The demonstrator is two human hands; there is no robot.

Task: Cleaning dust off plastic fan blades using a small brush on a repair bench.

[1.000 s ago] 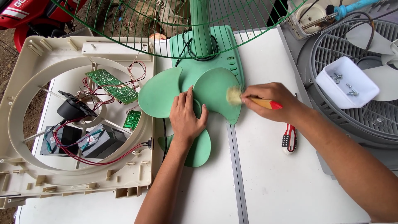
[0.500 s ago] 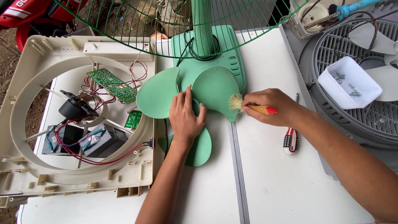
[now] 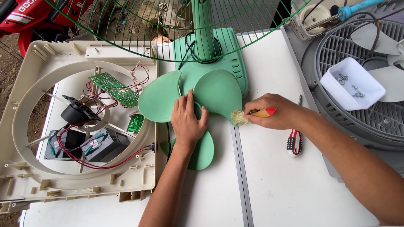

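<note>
left hand (image 3: 188, 120) flat and open on the green fan blade (image 3: 214, 94), right hand (image 3: 273, 111) gripping a small brush (image 3: 248, 115), bristles at blade's edge, screwdriver (image 3: 294, 141) nearby on white table (image 3: 294, 185)

You are looking down on a white table (image 3: 294, 189) in even daylight, a grey seam (image 3: 242, 176) running down its top. Left of the table lies bare brown dirt ground (image 3: 8, 67), and a red motorbike (image 3: 29, 17) stands beyond the table's far left corner. Off the table's right edge sits a grey fan housing (image 3: 357, 122) with a grille
</note>
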